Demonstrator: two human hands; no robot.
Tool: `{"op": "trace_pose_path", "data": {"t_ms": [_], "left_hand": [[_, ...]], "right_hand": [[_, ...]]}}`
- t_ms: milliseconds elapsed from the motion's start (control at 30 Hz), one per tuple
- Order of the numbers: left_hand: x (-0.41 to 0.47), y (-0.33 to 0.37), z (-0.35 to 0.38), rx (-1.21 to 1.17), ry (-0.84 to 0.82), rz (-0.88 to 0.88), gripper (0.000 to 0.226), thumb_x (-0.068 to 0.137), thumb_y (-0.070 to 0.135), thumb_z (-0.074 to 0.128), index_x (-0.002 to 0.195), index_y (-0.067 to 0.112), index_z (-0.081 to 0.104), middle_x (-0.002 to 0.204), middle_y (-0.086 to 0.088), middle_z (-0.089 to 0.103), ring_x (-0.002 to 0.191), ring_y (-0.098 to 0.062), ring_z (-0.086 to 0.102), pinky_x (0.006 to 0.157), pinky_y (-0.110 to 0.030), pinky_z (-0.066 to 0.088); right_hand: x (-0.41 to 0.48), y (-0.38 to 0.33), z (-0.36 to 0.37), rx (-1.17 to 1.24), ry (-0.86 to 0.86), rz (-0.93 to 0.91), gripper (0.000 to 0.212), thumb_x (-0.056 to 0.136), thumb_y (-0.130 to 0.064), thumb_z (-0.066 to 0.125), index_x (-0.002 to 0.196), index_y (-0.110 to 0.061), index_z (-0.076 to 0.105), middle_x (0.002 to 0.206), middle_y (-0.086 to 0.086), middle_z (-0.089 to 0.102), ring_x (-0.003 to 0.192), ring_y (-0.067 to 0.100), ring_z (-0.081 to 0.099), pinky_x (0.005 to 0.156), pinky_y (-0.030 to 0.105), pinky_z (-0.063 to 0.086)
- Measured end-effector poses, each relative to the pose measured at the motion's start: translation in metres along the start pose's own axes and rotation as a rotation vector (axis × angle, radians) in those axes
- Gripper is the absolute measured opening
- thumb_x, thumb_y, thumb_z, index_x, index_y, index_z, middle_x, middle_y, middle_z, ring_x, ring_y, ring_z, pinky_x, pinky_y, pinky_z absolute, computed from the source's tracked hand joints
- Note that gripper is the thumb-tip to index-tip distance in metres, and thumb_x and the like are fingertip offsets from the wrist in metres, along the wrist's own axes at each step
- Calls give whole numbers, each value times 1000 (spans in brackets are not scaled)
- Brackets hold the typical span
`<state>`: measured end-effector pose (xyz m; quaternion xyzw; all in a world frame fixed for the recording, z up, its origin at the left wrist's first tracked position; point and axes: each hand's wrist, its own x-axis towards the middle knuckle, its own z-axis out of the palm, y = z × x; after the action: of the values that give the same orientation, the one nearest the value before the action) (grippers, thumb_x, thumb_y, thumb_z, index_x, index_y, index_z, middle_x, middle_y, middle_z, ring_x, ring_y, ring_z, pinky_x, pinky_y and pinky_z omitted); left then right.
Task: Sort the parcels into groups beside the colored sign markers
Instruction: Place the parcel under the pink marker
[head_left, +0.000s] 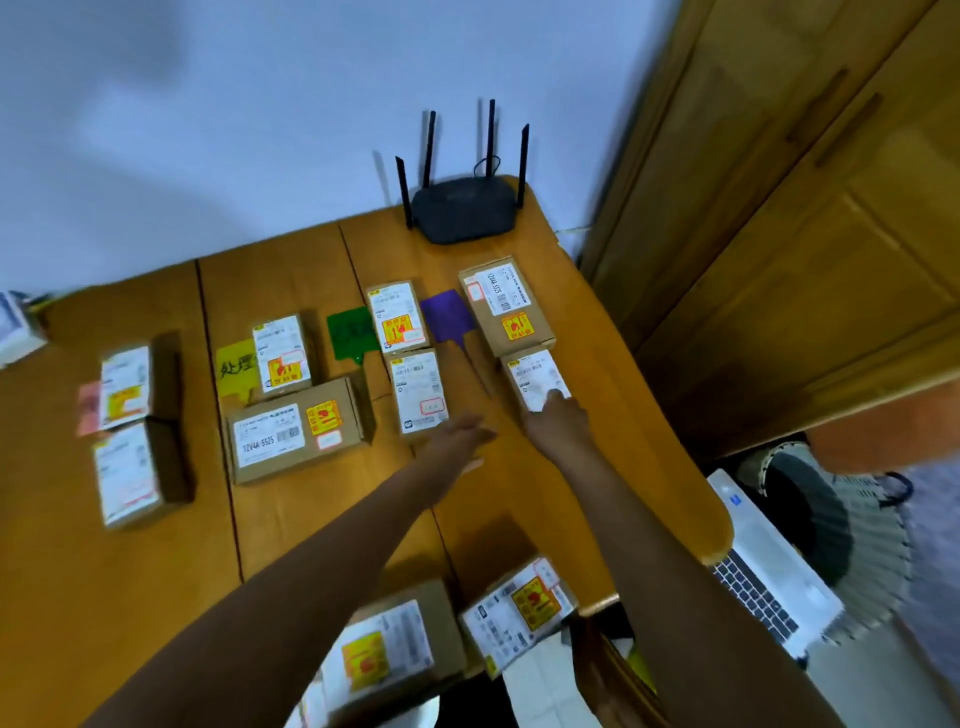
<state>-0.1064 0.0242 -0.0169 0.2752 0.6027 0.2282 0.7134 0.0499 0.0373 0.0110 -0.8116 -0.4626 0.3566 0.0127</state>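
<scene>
Pressing my right hand (555, 421), fingers laid straight, on the small parcel (535, 376) beside the purple sign (448, 313), right of centre; left hand (457, 432) flat, fingers together. Most seem grouped; two parcels (387, 649) at the bottom edge look unsorted.

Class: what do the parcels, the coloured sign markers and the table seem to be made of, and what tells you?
Parcels: brown cardboard, matte, folded box edges, with white paper labels stuck on. Sign markers, purple, green, yellow: thin flat sheet, plastic or card; too blurred to tell. Table: wood or wood veneer, smooth orange-brown boards with seams.
</scene>
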Motion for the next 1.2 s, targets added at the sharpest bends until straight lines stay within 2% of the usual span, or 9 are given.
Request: {"op": "trace_pose_path", "data": {"t_ms": [233,333,433,600,700,767,933,1100,1200], "left_hand": [[-87,-26,-119,198,-56,166,45,93,8,65,136,5,56,128,-14,64,109,-20,65,84,-23,54],[-118,-56,-181,227,34,105,51,81,4,70,130,18,61,129,-18,59,115,-27,61,92,-38,56],[-145,-100,-230,259,98,13,58,76,4,72,132,10,58,133,-22,57,118,-36,61,99,-51,53],[-187,-174,-276,1065,34,-180,102,72,26,85,155,16,26,155,-12,32,141,-31,35,111,-41,39],[-207,-219,-278,1306,20,-196,110,68,41,86,154,18,20,154,-8,30,144,-33,27,105,-51,40],[-213,-243,-279,1403,107,-135,95,72,38,80,149,16,27,146,-10,39,140,-34,34,96,-48,43],[-224,-245,-292,1349,264,-24,74,69,36,77,132,15,44,126,-8,53,117,-30,53,80,-40,52],[-238,-196,-326,1237,521,4,87,67,52,77,135,12,41,126,-9,56,111,-31,57,81,-40,53],[-258,-131,-343,969,736,105,74,69,58,70,123,13,47,120,-9,59,109,-34,62,81,-40,54]], "right_hand": [[-110,-97,54,-138,-368,-427,46,91,-36,66,131,-14,60,136,11,60,124,31,56,94,35,49],[-147,-124,101,-275,-497,-551,53,91,-30,70,140,-17,55,138,12,59,122,29,57,95,37,49],[-180,-140,158,-489,-660,-649,58,90,-26,71,143,-18,50,139,11,57,120,30,58,91,40,50],[-225,-135,256,-783,-836,-667,76,77,-26,85,143,-12,49,136,11,60,118,30,61,94,40,52],[-246,-123,290,-971,-773,-814,73,79,-27,82,141,-13,47,135,11,59,121,32,59,98,43,50],[-254,-118,308,-1033,-712,-880,72,81,-31,79,142,-19,45,137,9,57,124,32,57,101,47,47],[-259,-114,322,-1068,-570,-924,82,82,-41,75,150,-24,31,150,10,44,137,34,42,109,52,35],[-264,-161,288,-708,-369,-875,92,90,-45,64,160,-21,8,167,17,0,154,39,0,120,54,18],[-270,-214,253,-291,-178,-831,92,89,-28,65,160,-17,8,167,15,2,154,35,7,120,44,23]]}}
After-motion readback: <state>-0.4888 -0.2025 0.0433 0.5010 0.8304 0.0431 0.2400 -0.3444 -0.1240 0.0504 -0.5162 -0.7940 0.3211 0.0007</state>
